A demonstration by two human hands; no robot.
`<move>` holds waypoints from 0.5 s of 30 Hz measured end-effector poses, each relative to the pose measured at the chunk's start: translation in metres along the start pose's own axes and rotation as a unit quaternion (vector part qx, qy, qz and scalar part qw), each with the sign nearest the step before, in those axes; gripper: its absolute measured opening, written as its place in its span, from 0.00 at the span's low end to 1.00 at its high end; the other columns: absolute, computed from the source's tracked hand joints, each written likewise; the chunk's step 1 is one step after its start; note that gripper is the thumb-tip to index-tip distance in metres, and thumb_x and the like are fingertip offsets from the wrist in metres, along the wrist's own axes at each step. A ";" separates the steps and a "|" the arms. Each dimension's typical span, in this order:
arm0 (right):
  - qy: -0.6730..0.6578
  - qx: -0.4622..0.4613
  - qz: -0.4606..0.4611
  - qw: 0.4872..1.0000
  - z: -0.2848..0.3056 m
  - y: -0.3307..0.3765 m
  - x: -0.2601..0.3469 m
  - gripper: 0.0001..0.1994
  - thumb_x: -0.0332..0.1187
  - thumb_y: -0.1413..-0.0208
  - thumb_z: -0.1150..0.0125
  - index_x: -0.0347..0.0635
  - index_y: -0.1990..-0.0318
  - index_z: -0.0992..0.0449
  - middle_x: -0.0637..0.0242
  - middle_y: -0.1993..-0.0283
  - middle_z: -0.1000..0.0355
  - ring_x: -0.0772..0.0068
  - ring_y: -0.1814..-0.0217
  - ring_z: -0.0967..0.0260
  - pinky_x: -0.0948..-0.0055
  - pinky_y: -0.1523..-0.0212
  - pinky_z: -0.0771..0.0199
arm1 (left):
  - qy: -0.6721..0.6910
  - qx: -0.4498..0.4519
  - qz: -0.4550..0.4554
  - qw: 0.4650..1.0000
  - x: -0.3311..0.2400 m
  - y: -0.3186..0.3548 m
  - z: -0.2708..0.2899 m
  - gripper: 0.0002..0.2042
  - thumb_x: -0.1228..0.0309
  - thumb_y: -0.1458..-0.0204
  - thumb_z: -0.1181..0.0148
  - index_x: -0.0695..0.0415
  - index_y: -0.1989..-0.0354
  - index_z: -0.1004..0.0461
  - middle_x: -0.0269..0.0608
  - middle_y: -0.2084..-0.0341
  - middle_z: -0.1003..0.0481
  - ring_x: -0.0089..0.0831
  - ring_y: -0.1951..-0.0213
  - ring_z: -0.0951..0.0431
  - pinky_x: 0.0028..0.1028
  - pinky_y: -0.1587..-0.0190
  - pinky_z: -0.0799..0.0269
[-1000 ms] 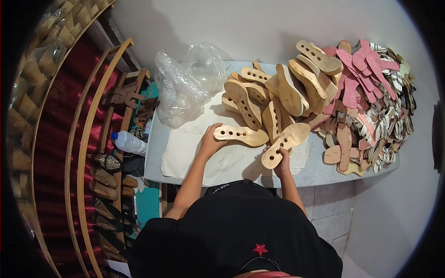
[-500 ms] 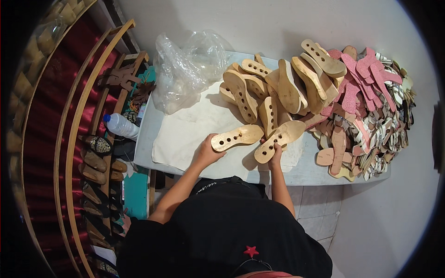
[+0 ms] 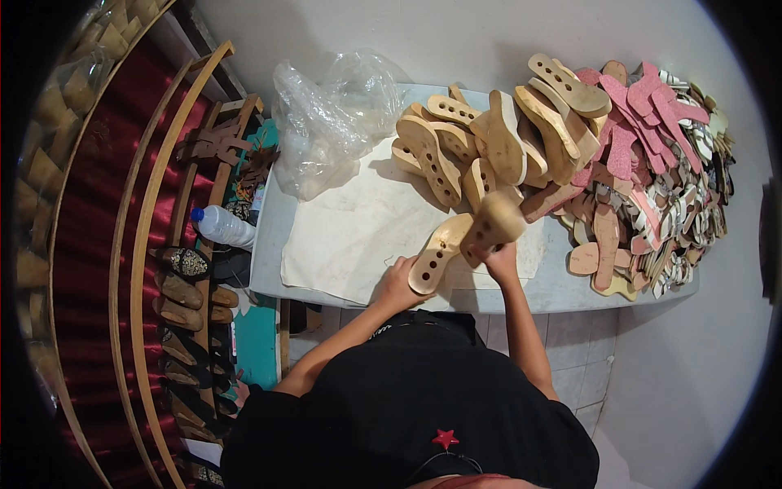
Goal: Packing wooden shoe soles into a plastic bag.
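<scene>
Fingers of the left hand (image 3: 401, 285) grip the left sole (image 3: 447, 239), smooth curved wood with one row of round holes; those of the right hand (image 3: 499, 262) clasp the right sole (image 3: 500, 220), blurred. The two are above the table (image 3: 267, 275), near its front edge. One matte cloth (image 3: 326, 244) lies beneath; one crinkled clear bag (image 3: 316, 134) occupies the back left corner; stacked soles (image 3: 507, 145), overlapping beyond counting, lie behind.

Shirt (image 3: 407, 399): black, sleeves (image 3: 259, 398) short. Small pale marking (image 3: 380, 329), far edge, left. Star (image 3: 445, 439): red, five-pointed, near end. Cord (image 3: 423, 465): thin, dark, looped beside star. Left hand (image 3: 401, 284), right hand (image 3: 498, 261): bare.
</scene>
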State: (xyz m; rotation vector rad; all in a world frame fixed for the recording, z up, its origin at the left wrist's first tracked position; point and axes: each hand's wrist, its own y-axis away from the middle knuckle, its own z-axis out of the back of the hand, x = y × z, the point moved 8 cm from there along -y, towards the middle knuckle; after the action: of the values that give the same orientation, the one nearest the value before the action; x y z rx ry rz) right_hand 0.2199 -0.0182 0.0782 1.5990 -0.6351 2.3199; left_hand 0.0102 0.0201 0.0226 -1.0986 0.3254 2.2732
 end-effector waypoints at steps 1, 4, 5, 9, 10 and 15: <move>0.126 0.007 0.107 0.986 -0.009 -0.004 0.023 0.29 0.29 0.71 0.31 0.39 0.56 0.36 0.59 0.55 0.38 0.59 0.51 0.42 0.65 0.49 0.42 | 0.051 0.006 -0.014 0.999 -0.002 0.003 -0.002 0.38 0.59 0.77 0.28 0.55 0.52 0.37 0.45 0.64 0.34 0.44 0.62 0.30 0.36 0.59 0.32; 0.177 0.056 0.260 0.948 -0.037 -0.006 0.048 0.29 0.32 0.77 0.29 0.43 0.60 0.34 0.60 0.56 0.41 0.53 0.49 0.46 0.54 0.45 0.48 | 0.053 -0.047 -0.116 0.991 0.010 0.003 -0.012 0.39 0.59 0.77 0.28 0.56 0.51 0.38 0.46 0.63 0.34 0.43 0.60 0.32 0.36 0.58 0.33; 0.179 0.055 0.257 0.948 -0.041 -0.007 0.041 0.29 0.32 0.77 0.29 0.43 0.60 0.34 0.60 0.56 0.41 0.53 0.49 0.46 0.54 0.45 0.48 | 0.044 -0.039 -0.156 0.986 0.013 0.003 -0.018 0.36 0.60 0.74 0.29 0.56 0.51 0.37 0.46 0.60 0.34 0.42 0.56 0.33 0.35 0.55 0.35; 0.263 0.164 0.283 0.908 -0.072 -0.006 0.024 0.31 0.38 0.76 0.29 0.45 0.58 0.36 0.60 0.56 0.46 0.52 0.48 0.48 0.40 0.41 0.64 | -0.004 0.094 -0.181 0.979 0.032 -0.002 -0.044 0.31 0.62 0.68 0.31 0.57 0.53 0.35 0.45 0.56 0.31 0.40 0.52 0.33 0.33 0.49 0.37; 0.264 0.210 0.282 0.898 -0.077 -0.004 0.022 0.32 0.43 0.75 0.31 0.45 0.58 0.36 0.59 0.56 0.46 0.52 0.48 0.49 0.40 0.41 0.64 | 0.148 0.106 -0.051 0.982 0.051 -0.001 -0.038 0.26 0.69 0.61 0.37 0.59 0.51 0.36 0.42 0.58 0.29 0.34 0.55 0.31 0.29 0.50 0.37; 0.243 0.317 0.303 0.865 -0.089 0.006 0.026 0.35 0.56 0.73 0.38 0.42 0.58 0.38 0.55 0.57 0.46 0.51 0.49 0.49 0.39 0.42 0.65 | 0.329 0.166 0.088 0.925 0.060 -0.003 -0.019 0.21 0.82 0.56 0.47 0.62 0.50 0.36 0.41 0.58 0.30 0.28 0.56 0.29 0.26 0.52 0.34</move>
State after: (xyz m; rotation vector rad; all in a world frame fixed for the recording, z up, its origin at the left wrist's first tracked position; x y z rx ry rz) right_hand 0.1346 0.0193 0.0747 0.9641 -0.2690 3.5137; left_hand -0.0053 0.0377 -0.0354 -1.6638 1.0703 1.8195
